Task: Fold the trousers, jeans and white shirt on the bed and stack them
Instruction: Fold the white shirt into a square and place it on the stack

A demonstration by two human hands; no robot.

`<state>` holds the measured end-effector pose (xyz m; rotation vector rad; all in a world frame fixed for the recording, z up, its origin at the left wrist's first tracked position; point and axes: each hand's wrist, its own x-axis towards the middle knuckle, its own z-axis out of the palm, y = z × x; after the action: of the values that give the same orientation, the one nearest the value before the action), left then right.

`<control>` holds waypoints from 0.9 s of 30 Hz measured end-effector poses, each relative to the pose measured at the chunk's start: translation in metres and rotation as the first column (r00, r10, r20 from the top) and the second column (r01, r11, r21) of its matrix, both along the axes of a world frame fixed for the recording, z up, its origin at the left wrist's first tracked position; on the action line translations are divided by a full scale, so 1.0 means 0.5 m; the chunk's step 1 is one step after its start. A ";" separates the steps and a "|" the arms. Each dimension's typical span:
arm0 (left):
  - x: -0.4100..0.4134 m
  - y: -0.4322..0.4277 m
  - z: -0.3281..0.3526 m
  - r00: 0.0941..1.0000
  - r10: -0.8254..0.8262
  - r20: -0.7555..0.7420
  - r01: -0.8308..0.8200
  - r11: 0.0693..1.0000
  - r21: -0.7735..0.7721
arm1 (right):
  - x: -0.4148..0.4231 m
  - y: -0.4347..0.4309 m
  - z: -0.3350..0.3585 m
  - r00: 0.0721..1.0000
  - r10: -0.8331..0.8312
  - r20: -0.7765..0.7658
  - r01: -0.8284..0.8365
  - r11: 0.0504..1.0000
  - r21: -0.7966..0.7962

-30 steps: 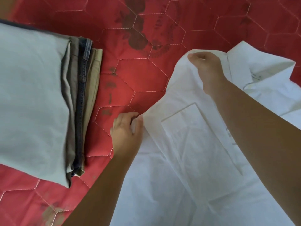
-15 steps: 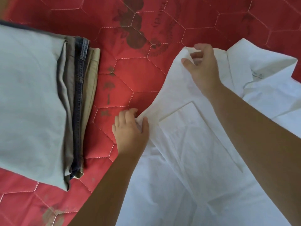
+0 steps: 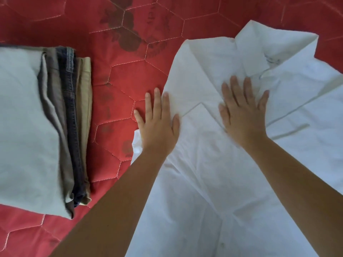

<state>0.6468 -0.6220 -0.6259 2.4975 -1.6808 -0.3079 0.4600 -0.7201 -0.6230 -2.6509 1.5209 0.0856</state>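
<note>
- Both hands are flat and holding nothing. The left hand [image 3: 157, 125] has straight fingers laid across the shirt's edge, with the outer fingers landing on the bed cover. The right hand [image 3: 243, 115] is spread wide on the chest, just below the collar [image 3: 274, 45].
- The white shirt [image 3: 213, 182] lies front-up on the red quilted bed [image 3: 120, 75], collar at the far end. The side nearer the pile looks turned in, with the fold running on a slant past the chest pocket [image 3: 202, 117].
- The trousers and jeans look done to me. There's a folded pile well apart on the person's left, with pale trousers [image 3: 24, 127] on top and the jeans [image 3: 70, 101] showing as the dark layer at the edge.
- So the shirt is the last piece, and this reads as the press-and-smooth bit right after a side fold.
- To do it well, I'd pin the chest with the right palm and sweep the left one down along the fold toward the hem. That pushes the air and wrinkles out instead of trapping them.
- The fold looks slanted, so I'd square it up parallel to the button line before creasing it. Otherwise the other side won't match and the finished packet comes out lopsided.
- Thin cotton slides on a slick quilt, so use light, even pressure and don't drag it.
- A bit of fabric pokes out under the left wrist, so tuck that in first.
</note>
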 end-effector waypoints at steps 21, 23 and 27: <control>-0.149 0.075 0.022 0.951 -0.306 0.052 0.297 0.946 0.129 | -0.294 0.289 0.020 0.962 -0.263 -0.069 0.269 0.959 0.089; -0.163 0.078 0.035 0.945 -0.321 0.062 0.310 0.940 0.141 | -0.303 0.292 0.034 0.964 -0.265 -0.023 0.266 0.960 0.085; -0.187 0.052 0.069 0.920 -0.392 0.020 0.387 0.914 0.126 | -0.295 0.249 0.069 0.927 -0.316 0.203 0.302 0.948 0.098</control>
<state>0.5534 -0.5963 -0.5915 2.2392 -2.2401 -0.4014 0.3124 -0.5955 -0.5884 -2.2489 1.7996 -0.1660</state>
